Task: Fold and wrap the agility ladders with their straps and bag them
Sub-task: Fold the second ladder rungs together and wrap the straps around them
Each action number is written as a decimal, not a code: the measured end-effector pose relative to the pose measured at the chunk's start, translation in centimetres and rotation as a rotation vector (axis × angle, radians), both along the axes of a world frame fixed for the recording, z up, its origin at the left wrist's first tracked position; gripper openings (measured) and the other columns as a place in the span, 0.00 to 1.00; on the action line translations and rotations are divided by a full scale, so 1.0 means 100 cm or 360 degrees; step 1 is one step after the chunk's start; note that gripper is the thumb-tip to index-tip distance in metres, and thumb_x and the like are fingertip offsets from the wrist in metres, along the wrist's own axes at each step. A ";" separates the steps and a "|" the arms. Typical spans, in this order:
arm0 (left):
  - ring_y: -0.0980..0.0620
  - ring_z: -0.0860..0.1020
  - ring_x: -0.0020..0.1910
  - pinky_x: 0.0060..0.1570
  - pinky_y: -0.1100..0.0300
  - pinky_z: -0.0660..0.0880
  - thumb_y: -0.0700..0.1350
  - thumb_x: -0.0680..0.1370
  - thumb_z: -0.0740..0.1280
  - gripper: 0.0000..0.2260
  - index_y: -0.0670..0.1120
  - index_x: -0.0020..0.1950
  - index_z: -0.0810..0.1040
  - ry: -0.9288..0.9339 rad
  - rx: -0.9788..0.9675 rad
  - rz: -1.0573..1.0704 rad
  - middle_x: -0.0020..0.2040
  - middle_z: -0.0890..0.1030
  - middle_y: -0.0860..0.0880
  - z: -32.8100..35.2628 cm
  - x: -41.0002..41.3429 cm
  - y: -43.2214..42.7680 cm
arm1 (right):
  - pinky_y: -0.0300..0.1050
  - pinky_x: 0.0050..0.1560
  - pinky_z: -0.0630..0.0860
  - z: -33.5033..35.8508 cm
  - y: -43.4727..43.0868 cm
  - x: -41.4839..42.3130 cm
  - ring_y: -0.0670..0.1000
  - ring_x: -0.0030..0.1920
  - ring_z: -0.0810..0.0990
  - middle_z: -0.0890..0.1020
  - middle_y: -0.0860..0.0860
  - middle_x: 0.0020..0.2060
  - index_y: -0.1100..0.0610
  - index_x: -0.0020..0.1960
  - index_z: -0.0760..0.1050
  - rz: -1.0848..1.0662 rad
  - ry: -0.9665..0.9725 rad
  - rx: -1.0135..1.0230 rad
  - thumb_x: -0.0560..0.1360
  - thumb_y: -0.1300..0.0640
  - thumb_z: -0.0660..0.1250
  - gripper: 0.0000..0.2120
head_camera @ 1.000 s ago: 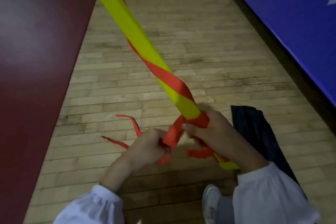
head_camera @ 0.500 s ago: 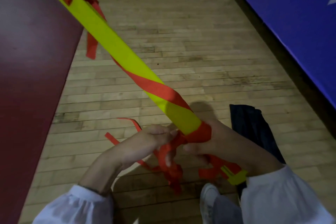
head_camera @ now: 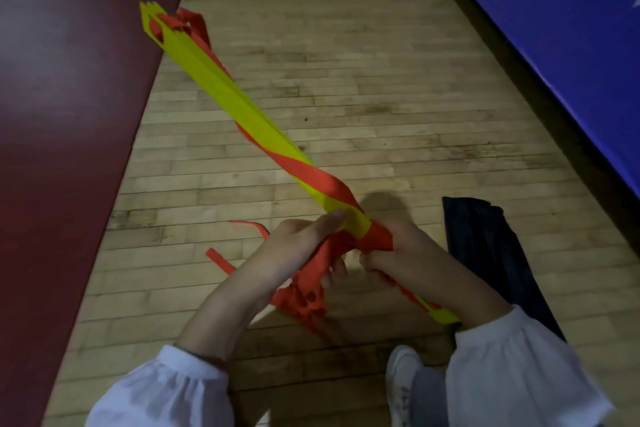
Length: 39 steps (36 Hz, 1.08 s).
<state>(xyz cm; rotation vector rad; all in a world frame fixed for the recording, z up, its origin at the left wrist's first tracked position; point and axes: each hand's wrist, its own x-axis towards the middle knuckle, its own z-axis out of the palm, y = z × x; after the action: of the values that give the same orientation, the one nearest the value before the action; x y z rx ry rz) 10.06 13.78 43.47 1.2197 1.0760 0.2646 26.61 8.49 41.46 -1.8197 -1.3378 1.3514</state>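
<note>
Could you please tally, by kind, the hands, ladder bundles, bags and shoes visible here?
1 yellow ladder bundle
2 hands: left hand holding the red strap, right hand gripping the yellow ladder bundle
1 dark bag
1 white shoe
Total: 5

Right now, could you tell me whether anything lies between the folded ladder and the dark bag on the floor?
Nothing visible does. The folded ladder is gripped by the right hand, and the dark bag lies on the floor just to that hand's right, with only bare boards between.
</note>
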 end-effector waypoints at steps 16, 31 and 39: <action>0.50 0.77 0.27 0.35 0.58 0.76 0.55 0.75 0.65 0.19 0.40 0.49 0.83 -0.0195 0.0081 0.0000 0.42 0.85 0.42 -0.003 -0.014 0.008 | 0.37 0.43 0.68 0.012 0.001 -0.011 0.35 0.36 0.76 0.79 0.38 0.36 0.44 0.50 0.78 -0.0070 0.0197 -0.0013 0.73 0.36 0.56 0.18; 0.54 0.73 0.23 0.26 0.63 0.71 0.56 0.74 0.66 0.19 0.41 0.36 0.82 -0.0186 0.0028 0.0051 0.32 0.83 0.44 -0.002 -0.016 0.011 | 0.40 0.51 0.76 0.000 0.003 -0.012 0.38 0.49 0.79 0.81 0.40 0.48 0.44 0.61 0.74 -0.0206 -0.0177 0.0201 0.71 0.44 0.72 0.19; 0.55 0.70 0.17 0.21 0.65 0.66 0.44 0.77 0.68 0.15 0.43 0.31 0.82 -0.0140 0.0225 0.0165 0.27 0.80 0.43 -0.008 -0.013 0.011 | 0.35 0.45 0.78 0.004 0.004 -0.004 0.39 0.46 0.82 0.83 0.43 0.48 0.46 0.60 0.74 0.0024 0.0014 0.0080 0.65 0.40 0.69 0.25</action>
<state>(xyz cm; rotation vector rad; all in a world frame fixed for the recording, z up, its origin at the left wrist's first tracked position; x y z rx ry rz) 8.73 14.84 42.69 1.2672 1.0596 0.4766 26.25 8.89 41.90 -1.7723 -1.3708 1.3204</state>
